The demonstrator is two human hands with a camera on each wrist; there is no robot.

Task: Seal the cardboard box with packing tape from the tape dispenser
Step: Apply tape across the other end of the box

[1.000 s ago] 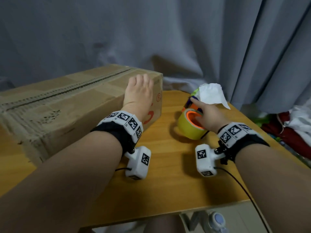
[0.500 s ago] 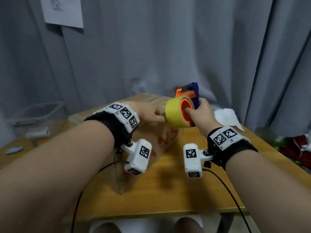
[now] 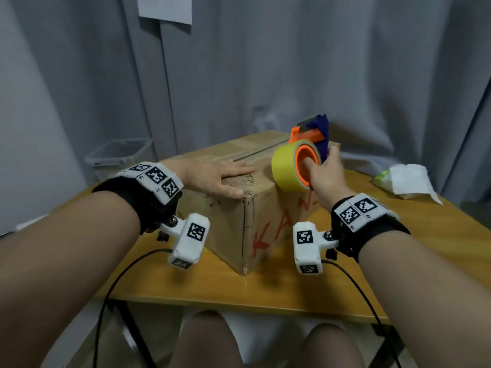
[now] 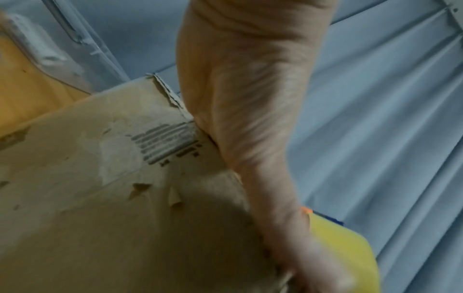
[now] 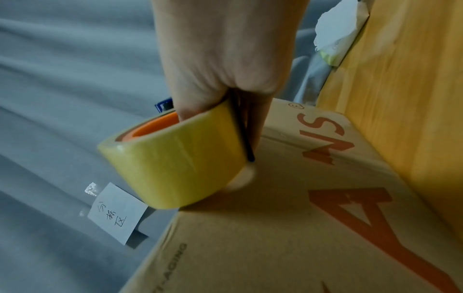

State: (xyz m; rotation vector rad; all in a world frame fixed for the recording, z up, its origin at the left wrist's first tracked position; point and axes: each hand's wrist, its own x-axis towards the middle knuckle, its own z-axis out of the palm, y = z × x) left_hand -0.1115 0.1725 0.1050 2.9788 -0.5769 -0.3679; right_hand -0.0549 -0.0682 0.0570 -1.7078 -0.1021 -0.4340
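A worn cardboard box (image 3: 233, 224) with red lettering sits on the wooden table (image 3: 398, 248), its top flaps closed along a centre seam. My left hand (image 3: 212, 176) lies flat on the box top near the front corner, fingers straight; the left wrist view shows the palm (image 4: 250, 99) against the box (image 4: 100, 198). My right hand (image 3: 322, 176) grips the tape dispenser (image 3: 300, 160), an orange and blue frame with a yellow tape roll, thumb inside the orange core. It is held just above the box's right top edge. In the right wrist view the yellow roll (image 5: 175, 162) hovers over the box (image 5: 300, 218).
A crumpled white tissue pack (image 3: 403, 181) lies at the table's right side. A clear plastic bin (image 3: 119, 158) stands behind the box on the left. Grey curtains (image 3: 265, 62) hang close behind, with a paper note (image 3: 164, 7) stuck on them. Cables trail from both wrists.
My right hand picked the dispenser up from the table and brought it over to the box. The left hand moved from the box's side to lie flat on top.
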